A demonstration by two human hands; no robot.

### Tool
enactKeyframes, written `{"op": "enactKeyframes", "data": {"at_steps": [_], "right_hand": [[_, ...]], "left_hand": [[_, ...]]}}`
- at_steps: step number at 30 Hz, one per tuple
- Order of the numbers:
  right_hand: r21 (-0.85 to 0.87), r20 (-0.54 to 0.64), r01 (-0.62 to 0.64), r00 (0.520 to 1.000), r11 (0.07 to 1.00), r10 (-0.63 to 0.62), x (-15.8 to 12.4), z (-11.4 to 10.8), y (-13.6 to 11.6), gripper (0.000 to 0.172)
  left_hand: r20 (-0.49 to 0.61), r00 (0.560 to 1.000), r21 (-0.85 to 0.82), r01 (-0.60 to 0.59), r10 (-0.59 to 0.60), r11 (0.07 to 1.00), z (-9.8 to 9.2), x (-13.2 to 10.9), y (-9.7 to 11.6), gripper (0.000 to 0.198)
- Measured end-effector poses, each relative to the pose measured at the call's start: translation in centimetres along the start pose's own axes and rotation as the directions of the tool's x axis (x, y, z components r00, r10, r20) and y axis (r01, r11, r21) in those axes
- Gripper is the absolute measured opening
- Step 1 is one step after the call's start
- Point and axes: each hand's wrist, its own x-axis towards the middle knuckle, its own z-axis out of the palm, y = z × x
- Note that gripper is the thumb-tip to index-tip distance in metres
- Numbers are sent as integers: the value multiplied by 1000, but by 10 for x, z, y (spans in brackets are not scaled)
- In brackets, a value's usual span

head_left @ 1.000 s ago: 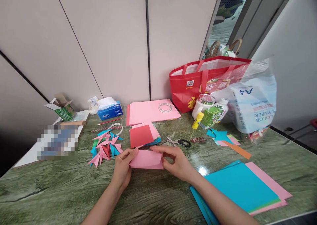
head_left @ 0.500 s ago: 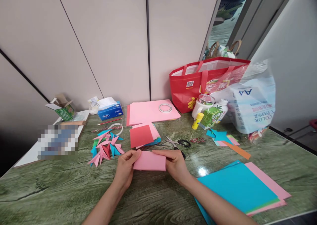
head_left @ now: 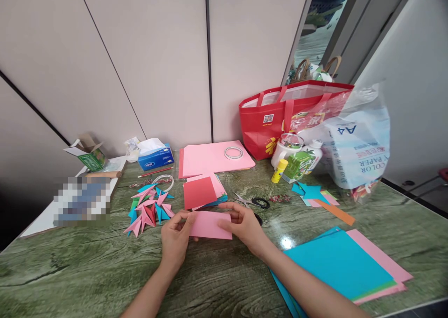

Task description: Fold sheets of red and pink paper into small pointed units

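Note:
A folded piece of pink paper (head_left: pixel 208 225) is held up over the table, its long side running left to right. My left hand (head_left: pixel 176 236) pinches its left end between thumb and fingers. At the right end, the thumb of my right hand (head_left: pixel 245 227) lies on the near face, with the fingers curled behind the top edge. Just beyond the paper lie a stack of small squares topped by a red sheet (head_left: pixel 200 192) and black-handled scissors (head_left: pixel 254 201). Folded pointed paper pieces (head_left: pixel 149 208) in pink, blue, green and red sit left of my hands.
Large blue and pink sheets (head_left: pixel 336 264) lie under my right forearm. Farther back are a pink paper stack (head_left: pixel 213 159) with a tape roll (head_left: pixel 233 153), a tissue box (head_left: pixel 156 157), a glue stick (head_left: pixel 279 171), a red bag (head_left: pixel 259 131) and a plastic paper pack (head_left: pixel 357 150).
My right thumb has moved left onto the paper's near face, and the right fingers have lifted and spread along its top edge. The paper has risen slightly and tilted.

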Motion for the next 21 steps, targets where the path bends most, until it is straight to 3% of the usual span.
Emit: {"op": "enactKeyframes", "data": {"at_steps": [6,15,21], "right_hand": [[-28,-30,62,998,998,-63,1,-2,3,26],[4,26,-6,1000,1000,6,2,-5,1,29],[10,3,-2,1000,1000,2,3,-5,5,31]], "left_hand": [[23,995,52,-95,94,994,-1,2,-1,11],[14,1000,-4,-16,16,1000,0,2,-4,16],[19,999,-52,39,-38,998,4,0,-2,17]]}}
